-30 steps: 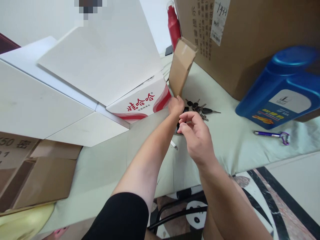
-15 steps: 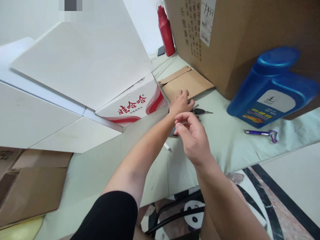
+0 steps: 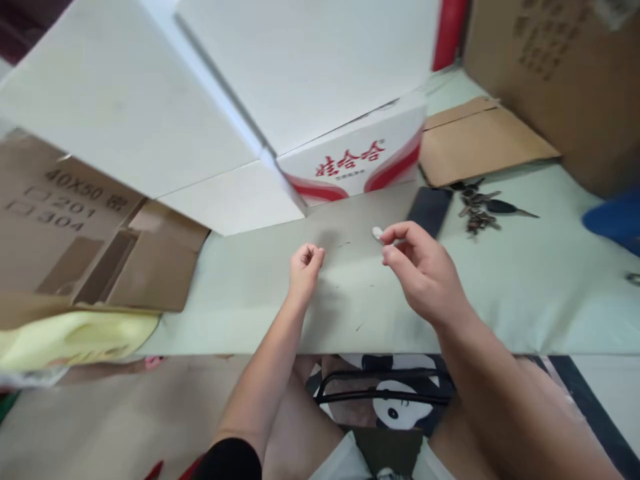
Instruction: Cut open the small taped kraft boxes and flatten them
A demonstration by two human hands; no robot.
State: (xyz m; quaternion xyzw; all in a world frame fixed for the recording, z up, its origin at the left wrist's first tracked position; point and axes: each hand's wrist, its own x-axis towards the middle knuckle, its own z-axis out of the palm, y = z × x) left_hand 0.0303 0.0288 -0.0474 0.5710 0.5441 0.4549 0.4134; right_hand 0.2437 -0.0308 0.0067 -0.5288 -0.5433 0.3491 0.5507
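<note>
My left hand (image 3: 305, 268) hovers over the pale green cloth (image 3: 255, 287), its fingers curled closed. Whatever is inside them, if anything, is hidden. To its right, my right hand (image 3: 425, 270) has thumb and forefinger bent towards each other. A small white object (image 3: 377, 233) shows at these fingertips; its other end is hidden, so I cannot make out its kind. Behind the right hand lies a dark phone (image 3: 429, 203), partly covered by the hand. Beside the phone rests a bunch of keys (image 3: 480, 210) with one black-headed key.
A white box with red lettering (image 3: 350, 157) and large white panels (image 3: 320, 60) stand at the back. Flattened cardboard (image 3: 485, 143) lies near a big carton (image 3: 560, 87). Another carton (image 3: 150, 260) and a yellow bag (image 3: 100, 333) are at left; a blue bottle (image 3: 617, 220) is at right.
The view has swung left. My left hand has drawn back from beside the keys and is now closed, well left of my right hand. The white object now shows at my right fingertips.
</note>
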